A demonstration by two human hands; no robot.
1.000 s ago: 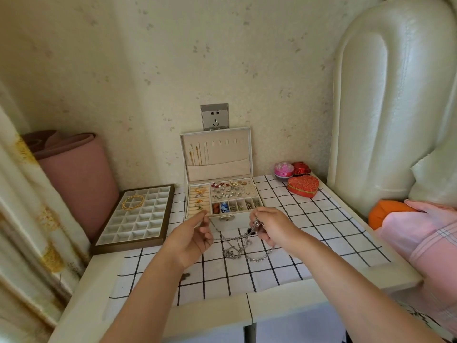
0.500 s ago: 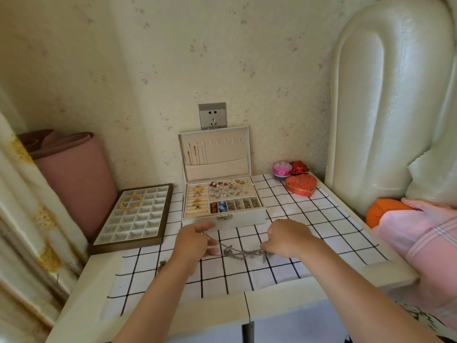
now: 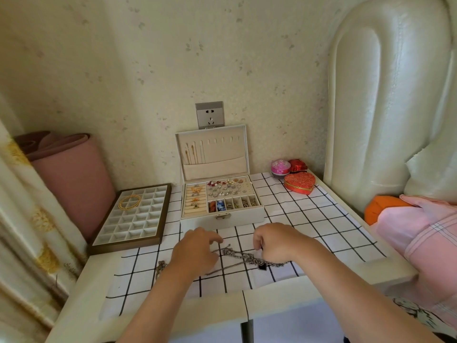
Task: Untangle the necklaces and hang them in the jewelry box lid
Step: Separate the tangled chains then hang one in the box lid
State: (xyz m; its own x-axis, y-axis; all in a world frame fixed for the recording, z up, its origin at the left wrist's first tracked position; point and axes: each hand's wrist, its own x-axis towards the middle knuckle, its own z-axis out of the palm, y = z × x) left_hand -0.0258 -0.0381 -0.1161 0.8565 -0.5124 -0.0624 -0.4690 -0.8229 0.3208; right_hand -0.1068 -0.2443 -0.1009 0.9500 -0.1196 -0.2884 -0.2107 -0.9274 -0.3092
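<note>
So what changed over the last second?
The left hand and right hand dropped toward the person; the tangled necklaces, dangling before, now lie on the checked cloth. Right hand still pinches them; left grip unclear. Jewelry box, lid and tray unmoved.

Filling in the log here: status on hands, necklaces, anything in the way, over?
Left hand and right hand low over the necklaces, grip unclear. Tangle lies on the checked cloth, unhung. Jewelry box lid open, right hooks free, nothing blocking.

Bare forearms (image 3: 158, 300), left hand (image 3: 195, 251), right hand (image 3: 279, 243)
</note>
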